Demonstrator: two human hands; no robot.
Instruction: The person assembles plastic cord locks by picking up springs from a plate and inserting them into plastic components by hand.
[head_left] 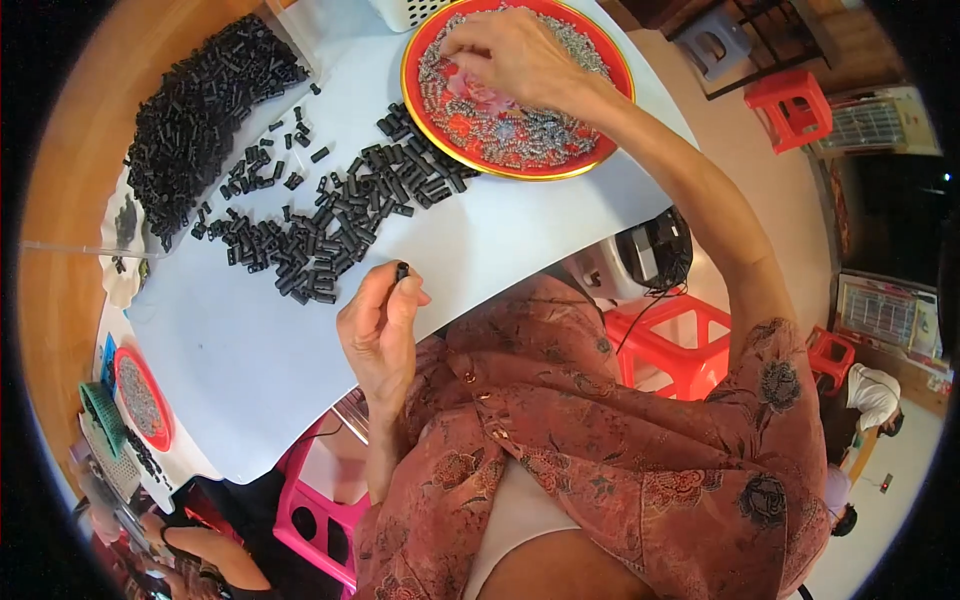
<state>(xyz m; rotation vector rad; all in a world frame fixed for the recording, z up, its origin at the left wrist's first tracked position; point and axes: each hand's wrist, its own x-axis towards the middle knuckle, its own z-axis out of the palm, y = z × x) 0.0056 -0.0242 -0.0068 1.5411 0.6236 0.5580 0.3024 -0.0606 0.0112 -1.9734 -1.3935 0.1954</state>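
Note:
My left hand (383,335) is at the near edge of the white table (270,390). Its thumb and fingers pinch a small black plastic tube (402,271), held upright with one end showing. My right hand (515,55) reaches over a round red tray (570,172) with a gold rim. Thumb and forefinger are apart just above the many small silvery metal pieces (535,150), which look like springs. Whether anything lies under those fingertips is hard to see. Loose black plastic tubes (340,215) are spread across the table between my hands and the far left.
A large heap of black pieces (215,110) fills a clear-sided bin at the far left. A white perforated basket (410,12) stands behind the tray. Another red tray (150,420) sits left, near a co-worker's arm (215,550). Red stools (680,345) and a pink stool (320,500) flank me.

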